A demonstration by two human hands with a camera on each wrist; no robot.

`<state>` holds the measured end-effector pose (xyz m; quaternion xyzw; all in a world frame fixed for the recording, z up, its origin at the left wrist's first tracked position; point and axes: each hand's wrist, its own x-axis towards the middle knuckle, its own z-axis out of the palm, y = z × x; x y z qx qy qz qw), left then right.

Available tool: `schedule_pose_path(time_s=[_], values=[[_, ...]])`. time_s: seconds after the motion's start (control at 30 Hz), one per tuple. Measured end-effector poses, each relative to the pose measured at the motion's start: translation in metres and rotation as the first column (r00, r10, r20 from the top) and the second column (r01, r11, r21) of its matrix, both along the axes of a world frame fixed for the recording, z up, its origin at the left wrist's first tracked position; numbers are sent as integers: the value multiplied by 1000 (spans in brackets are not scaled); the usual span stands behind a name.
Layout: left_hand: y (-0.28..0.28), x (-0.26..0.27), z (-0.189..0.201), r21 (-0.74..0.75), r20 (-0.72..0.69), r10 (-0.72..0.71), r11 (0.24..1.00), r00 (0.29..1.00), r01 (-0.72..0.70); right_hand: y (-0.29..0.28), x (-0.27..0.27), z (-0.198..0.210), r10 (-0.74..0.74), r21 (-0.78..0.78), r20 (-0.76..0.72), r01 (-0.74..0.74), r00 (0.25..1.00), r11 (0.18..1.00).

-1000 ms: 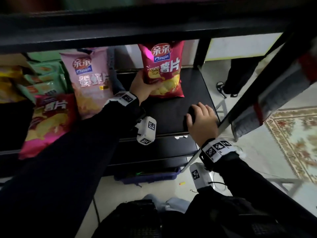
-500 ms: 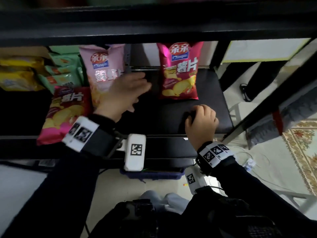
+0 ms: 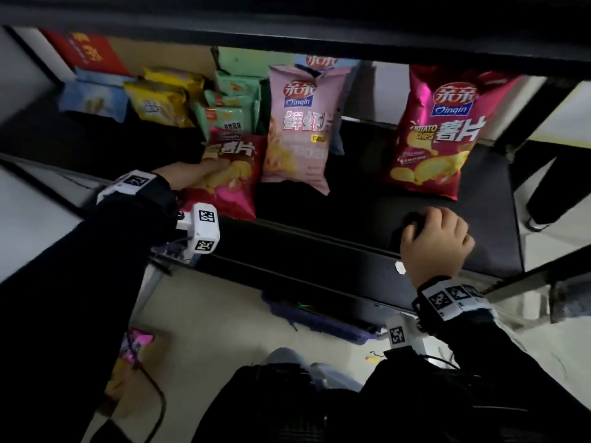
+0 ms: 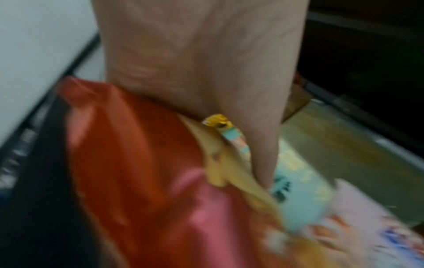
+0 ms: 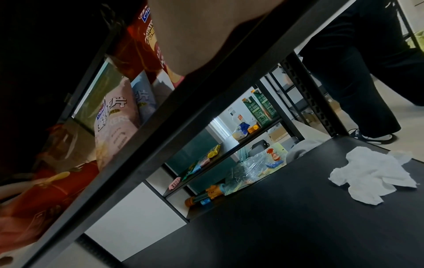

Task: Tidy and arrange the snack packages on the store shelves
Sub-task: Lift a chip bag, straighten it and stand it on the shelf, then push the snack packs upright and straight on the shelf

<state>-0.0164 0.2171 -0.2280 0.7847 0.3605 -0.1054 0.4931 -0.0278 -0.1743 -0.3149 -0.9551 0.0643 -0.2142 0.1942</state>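
The left hand grips a glossy, crinkled red chip bag at the black shelf front, beside a matte pink bag. The right hand, fingers curled, rests on the shelf edge.

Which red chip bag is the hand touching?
The left hand touches the red chip bag lying down at the shelf's front. The other red bag stands alone on the right, untouched.
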Motion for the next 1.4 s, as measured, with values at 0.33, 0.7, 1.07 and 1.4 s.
schedule_pose_path(time_s=[0.33, 0.7, 1.07, 1.4], values=[[7, -57, 21, -343, -2, -212, 918, 977, 198, -5, -8, 4, 92, 9, 21, -92, 996, 996], [-216, -18, 9, -234, 701, -248, 806, 668, 544, -38, -31, 4, 154, -84, -88, -161, 984, 983], [-273, 54, -20, -44, 601, -396, 851, 694, 523, -59, -37, 0, 99, -27, -182, -105, 978, 994], [-268, 46, -30, -62, 597, -366, 866, 714, 496, -59, -34, -1, 68, 79, -148, -57, 987, 995]])
